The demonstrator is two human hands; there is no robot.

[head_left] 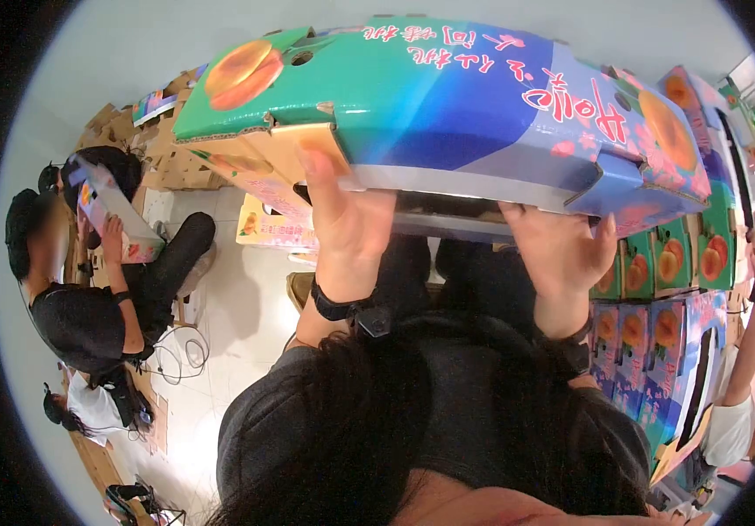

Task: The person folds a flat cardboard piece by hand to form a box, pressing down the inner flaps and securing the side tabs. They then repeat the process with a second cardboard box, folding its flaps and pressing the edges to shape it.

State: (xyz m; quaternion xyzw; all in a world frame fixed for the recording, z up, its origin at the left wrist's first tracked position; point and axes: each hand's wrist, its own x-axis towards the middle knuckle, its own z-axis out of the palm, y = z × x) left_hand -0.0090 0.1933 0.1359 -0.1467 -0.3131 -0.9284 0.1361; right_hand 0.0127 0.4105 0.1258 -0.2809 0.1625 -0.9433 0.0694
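A printed cardboard fruit box (448, 105), green, blue and pink with peach pictures and upside-down lettering, is held up in front of me. My left hand (353, 223) grips its near side, thumb against a tan flap (303, 149) at the left end. My right hand (562, 250) holds the same side farther right, below a blue tab (610, 180). The fingers of both hands pass out of sight into or behind a dark gap in the box. Both palms face me.
Stacked peach-print boxes (658, 254) stand on the right, with a person's arm (750, 324) reaching beside them. To the left, a seated person (79, 324) handles another box (128, 219). Flattened cardboard (176, 167) lies behind, and cables (180, 351) hang over the floor.
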